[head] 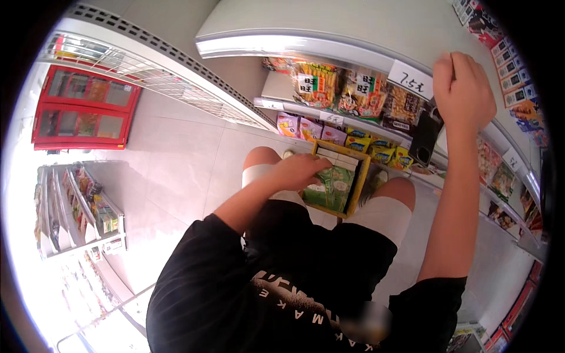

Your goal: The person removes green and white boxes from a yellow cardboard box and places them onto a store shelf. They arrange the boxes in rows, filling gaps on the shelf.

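Note:
My left hand (302, 171) reaches over the near-left rim of a yellow crate (363, 176) between my knees, its fingertips at the green packages (329, 189) inside. Whether they grip a package is not clear. White boxes (337, 157) stand at the crate's far end. My right hand (465, 90) is curled at the front edge of the shelf, beside a handwritten price card (410, 79). Its palm side is hidden, so I cannot see if it holds anything. A black object (427, 137) with a round opening is just below and left of it.
Bagged snacks (315, 84) fill the shelf ahead, with small purple packets (311, 129) and yellow packets (382, 153) lower down. A white wire rack (176, 84) juts out at left. Beyond lie a red cabinet (86, 108) and a stocked display stand (79, 212).

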`<state>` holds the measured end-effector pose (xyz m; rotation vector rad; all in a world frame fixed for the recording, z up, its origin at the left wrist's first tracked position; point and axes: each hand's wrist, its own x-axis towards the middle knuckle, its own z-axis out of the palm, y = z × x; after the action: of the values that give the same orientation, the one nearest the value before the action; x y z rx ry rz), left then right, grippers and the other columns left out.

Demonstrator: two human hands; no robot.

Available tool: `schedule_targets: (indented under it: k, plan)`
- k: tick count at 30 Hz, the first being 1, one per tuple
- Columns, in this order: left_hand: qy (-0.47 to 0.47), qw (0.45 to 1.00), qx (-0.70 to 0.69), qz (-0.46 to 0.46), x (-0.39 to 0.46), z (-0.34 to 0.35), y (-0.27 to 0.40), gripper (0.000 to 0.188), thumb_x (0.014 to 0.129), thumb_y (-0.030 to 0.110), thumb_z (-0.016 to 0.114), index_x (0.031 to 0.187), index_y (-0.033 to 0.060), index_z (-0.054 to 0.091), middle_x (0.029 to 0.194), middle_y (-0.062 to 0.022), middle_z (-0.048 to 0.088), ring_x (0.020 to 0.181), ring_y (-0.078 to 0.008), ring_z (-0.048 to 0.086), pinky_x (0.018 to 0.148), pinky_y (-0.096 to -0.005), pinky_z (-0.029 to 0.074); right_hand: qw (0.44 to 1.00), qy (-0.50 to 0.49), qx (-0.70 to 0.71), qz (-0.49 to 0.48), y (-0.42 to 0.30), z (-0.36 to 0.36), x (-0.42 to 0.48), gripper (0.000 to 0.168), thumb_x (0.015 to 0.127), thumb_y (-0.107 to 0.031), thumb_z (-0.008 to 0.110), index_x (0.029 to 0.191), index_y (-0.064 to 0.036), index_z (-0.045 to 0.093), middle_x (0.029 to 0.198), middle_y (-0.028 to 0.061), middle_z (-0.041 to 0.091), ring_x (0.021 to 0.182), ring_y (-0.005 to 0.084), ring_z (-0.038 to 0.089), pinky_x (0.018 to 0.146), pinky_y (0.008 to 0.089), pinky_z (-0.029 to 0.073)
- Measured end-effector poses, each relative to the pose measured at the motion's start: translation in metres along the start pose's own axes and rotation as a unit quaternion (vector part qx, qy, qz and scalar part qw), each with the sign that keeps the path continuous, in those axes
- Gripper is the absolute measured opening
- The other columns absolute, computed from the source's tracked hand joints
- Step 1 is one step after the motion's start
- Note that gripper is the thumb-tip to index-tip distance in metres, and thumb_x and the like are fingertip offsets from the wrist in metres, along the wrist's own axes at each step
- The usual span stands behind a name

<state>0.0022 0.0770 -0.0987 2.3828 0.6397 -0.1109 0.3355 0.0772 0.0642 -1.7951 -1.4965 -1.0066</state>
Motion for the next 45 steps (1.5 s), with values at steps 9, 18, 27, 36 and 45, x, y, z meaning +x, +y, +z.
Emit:
schedule_targets:
  k: [9, 18, 27, 36, 45]
  plan:
    - [0.311, 0.936, 0.015, 0.163, -0.083, -0.246, 0.077, 0.053, 0.087, 0.008, 0.076, 0.135, 0.0011, 0.056, 0.119, -0.0128, 0.068, 0.114, -0.0232, 0.066, 0.093, -0.0350, 0.054, 1.000, 0.020, 0.007, -0.016, -0.003, -0.006, 0.003, 0.018, 0.088, -0.025, 0.062, 0.074, -0.014, 0.064, 0.075, -0.0015, 0.064, 0.072, 0.0211, 0.064, 0.056, 0.0376, 0.051]
    - [0.405, 0.872, 0.276, 0.022, -0.038, -0.368, 0.081, 0.052, 0.087, 0.005, 0.068, 0.137, 0.0036, 0.053, 0.126, -0.0199, 0.064, 0.118, -0.0333, 0.062, 0.099, -0.0399, 0.049, 0.998, 0.045, 0.021, -0.025, -0.007, -0.005, 0.004, 0.018, 0.086, -0.022, 0.063, 0.071, -0.014, 0.063, 0.074, -0.0012, 0.063, 0.071, 0.0199, 0.063, 0.056, 0.0351, 0.050]
    - [0.437, 0.790, 0.427, -0.057, 0.016, -0.399, 0.014, 0.055, 0.086, 0.005, 0.066, 0.138, 0.0073, 0.052, 0.127, -0.0206, 0.060, 0.116, -0.0407, 0.059, 0.100, -0.0491, 0.045, 0.998, 0.045, 0.031, -0.029, -0.006, -0.006, 0.005, 0.016, 0.085, -0.020, 0.064, 0.071, -0.013, 0.062, 0.073, -0.0007, 0.062, 0.070, 0.0202, 0.063, 0.056, 0.0346, 0.050]
    - [0.559, 0.710, 0.426, -0.038, 0.035, -0.355, -0.015, 0.056, 0.088, 0.012, 0.066, 0.141, 0.0102, 0.049, 0.132, -0.0222, 0.054, 0.110, -0.0438, 0.061, 0.097, -0.0486, 0.049, 0.996, 0.071, 0.023, -0.049, -0.003, -0.005, 0.003, 0.014, 0.082, -0.017, 0.065, 0.069, -0.013, 0.060, 0.070, -0.0014, 0.061, 0.066, 0.0182, 0.061, 0.053, 0.0321, 0.048]
    - [0.488, 0.807, 0.324, -0.077, 0.049, -0.322, -0.044, 0.057, 0.087, 0.026, 0.068, 0.141, 0.0251, 0.049, 0.125, -0.0186, 0.052, 0.100, -0.0412, 0.066, 0.084, -0.0508, 0.057, 0.996, 0.069, 0.023, -0.042, -0.005, -0.005, 0.004, 0.015, 0.081, -0.017, 0.065, 0.069, -0.013, 0.059, 0.069, -0.0015, 0.059, 0.064, 0.0180, 0.060, 0.052, 0.0321, 0.047]
